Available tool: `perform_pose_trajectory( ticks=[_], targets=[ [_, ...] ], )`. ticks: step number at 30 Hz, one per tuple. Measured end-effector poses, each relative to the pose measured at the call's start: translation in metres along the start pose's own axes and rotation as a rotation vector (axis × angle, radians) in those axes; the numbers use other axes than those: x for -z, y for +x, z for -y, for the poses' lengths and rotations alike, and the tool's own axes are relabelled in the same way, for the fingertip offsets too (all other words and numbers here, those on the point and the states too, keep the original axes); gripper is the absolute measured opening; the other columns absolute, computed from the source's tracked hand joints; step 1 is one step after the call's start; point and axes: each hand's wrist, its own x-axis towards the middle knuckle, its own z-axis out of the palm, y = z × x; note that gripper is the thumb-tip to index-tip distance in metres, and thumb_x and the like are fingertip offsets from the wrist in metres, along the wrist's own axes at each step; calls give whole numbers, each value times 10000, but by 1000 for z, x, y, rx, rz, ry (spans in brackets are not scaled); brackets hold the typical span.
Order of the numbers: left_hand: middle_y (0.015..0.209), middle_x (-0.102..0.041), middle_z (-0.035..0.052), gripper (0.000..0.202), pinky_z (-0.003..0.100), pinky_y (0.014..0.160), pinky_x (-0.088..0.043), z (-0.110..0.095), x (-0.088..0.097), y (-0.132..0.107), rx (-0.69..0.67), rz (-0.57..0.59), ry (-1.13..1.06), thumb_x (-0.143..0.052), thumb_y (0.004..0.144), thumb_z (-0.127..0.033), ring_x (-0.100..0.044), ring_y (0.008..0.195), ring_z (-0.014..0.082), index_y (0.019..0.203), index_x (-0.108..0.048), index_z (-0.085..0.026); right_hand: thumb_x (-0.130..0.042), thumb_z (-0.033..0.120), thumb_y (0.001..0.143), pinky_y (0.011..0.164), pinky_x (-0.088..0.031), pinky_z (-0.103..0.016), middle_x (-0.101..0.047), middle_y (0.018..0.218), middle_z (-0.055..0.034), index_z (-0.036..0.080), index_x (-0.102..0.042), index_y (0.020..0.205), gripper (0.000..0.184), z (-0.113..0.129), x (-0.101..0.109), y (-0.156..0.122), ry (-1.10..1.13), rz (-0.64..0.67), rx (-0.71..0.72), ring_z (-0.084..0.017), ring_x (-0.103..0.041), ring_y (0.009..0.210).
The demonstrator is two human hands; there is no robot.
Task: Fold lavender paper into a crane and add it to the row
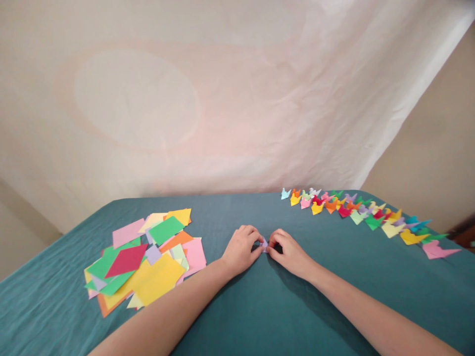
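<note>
A small folded piece of purple paper [263,244] is pinched between my two hands, just above or on the table's middle. My left hand [243,248] grips its left side with thumb and fingertips. On the other side, my right hand [287,251] has its thumb and fingers closed at the paper's right edge. Fingertips cover part of the paper, so its exact folded shape is hard to make out.
Loose coloured paper sheets [159,279] lie in an overlapping pile to the left. Rows of small folded paper birds [358,216] stand along the right side. A teal cloth [237,316] covers the table, and a pale sheet [237,99] hangs behind it.
</note>
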Motion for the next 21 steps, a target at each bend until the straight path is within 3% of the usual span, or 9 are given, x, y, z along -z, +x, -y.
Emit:
perform_pose_trajectory(
  ticks=[12, 21],
  targets=[
    [1094, -590, 31, 182, 366, 914, -358, -8, 4, 1, -155, 91, 164, -472, 886, -213, -431, 1102, 215, 956, -638, -238, -544, 132, 765, 727, -418, -316, -514, 800, -28, 186, -527, 720, 72, 1, 1, 0, -19, -2, 9, -175, -506, 789],
    [1193, -549, 74, 325, 373, 1005, -282, -12, 13, -6, -281, 200, 325, -436, 854, -129, -380, 1200, 241, 1162, -531, -173, -538, 138, 785, 741, -425, -324, -522, 814, -33, 185, -530, 742, 65, 1, 0, -2, -22, -14, 21, -176, -509, 803]
  ],
)
